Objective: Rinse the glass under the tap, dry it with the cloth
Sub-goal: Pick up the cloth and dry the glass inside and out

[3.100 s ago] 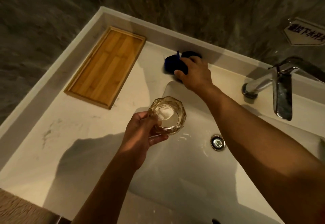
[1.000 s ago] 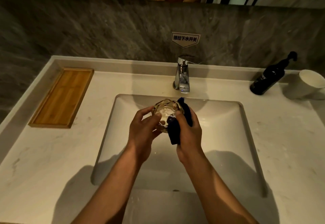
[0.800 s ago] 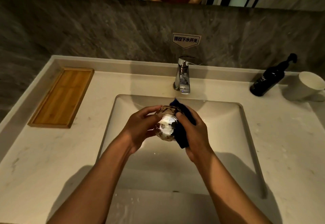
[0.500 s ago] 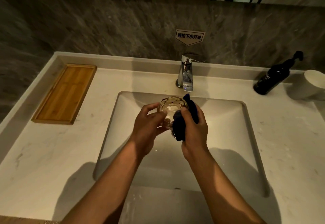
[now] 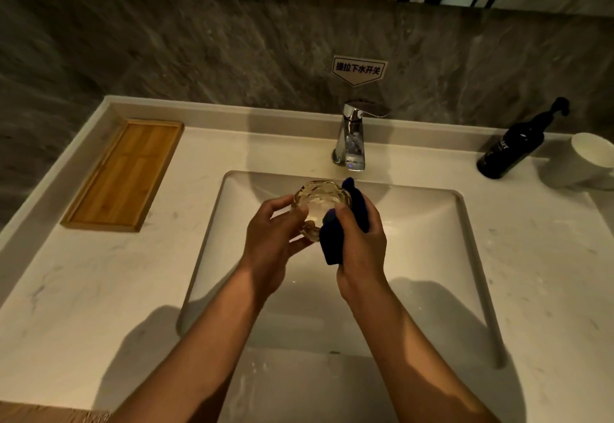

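Both hands hold one faceted glass (image 5: 317, 205) over the sink basin (image 5: 432, 223), just near of the tap (image 5: 352, 143), its mouth facing up. The left hand (image 5: 270, 239) curls its fingers round the glass's left side. The right hand (image 5: 360, 243) pinches a dark blue cloth (image 5: 334, 239) against the glass's right side. A wooden tray (image 5: 123, 173) lies far left on the counter (image 5: 83, 289); a dark pump bottle (image 5: 511, 148) and white cup (image 5: 584, 160) stand far right.
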